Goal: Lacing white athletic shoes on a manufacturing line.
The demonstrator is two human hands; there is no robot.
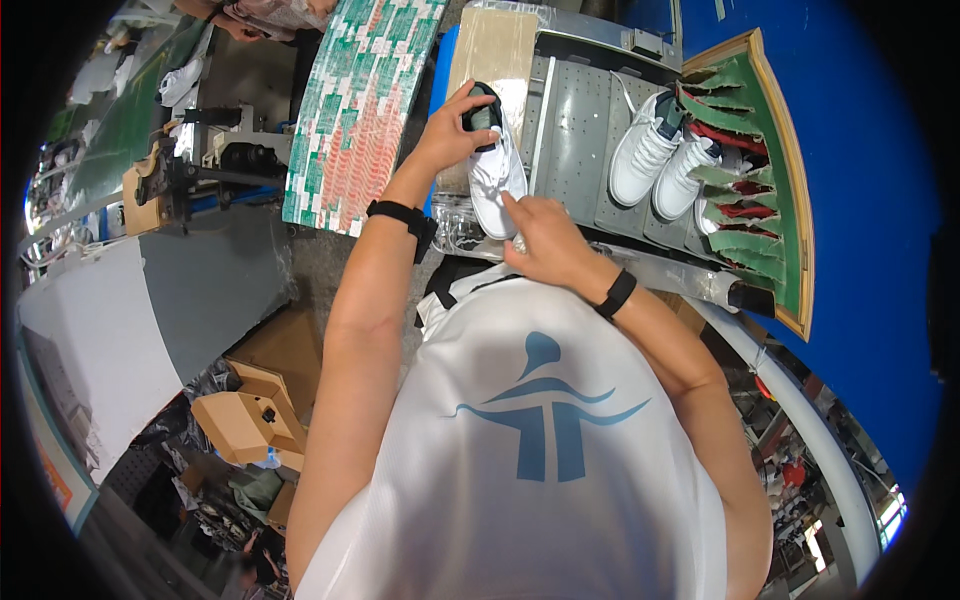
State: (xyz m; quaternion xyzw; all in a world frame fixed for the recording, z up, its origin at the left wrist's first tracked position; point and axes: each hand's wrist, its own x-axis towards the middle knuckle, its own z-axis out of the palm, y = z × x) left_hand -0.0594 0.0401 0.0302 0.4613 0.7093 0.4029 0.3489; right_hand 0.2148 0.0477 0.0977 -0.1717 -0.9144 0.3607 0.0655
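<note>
A white lace-up sneaker (487, 195) with a dark collar lies over the metal edge plate, its toe toward me. My left hand (447, 135) is closed on its heel end, fingers and thumb around the collar opening. From the other side my right hand (552, 238) holds the front of the sneaker, with the index fingertip on the upper and the thumb near the toe. To the right, two more white sneakers, one (640, 160) beside the other (684, 178), stand on the grey slatted conveyor (575, 145). A third white toe shows partly behind the flaps.
Torn green and red flaps (740, 180) hang in a wooden frame (790, 190) against a blue machine wall (860, 240). Left of the conveyor stands a panel covered in green, white and red tape (365, 110). An open cardboard box (245, 415) sits lower left. Another person's hand (235, 25) shows at top left.
</note>
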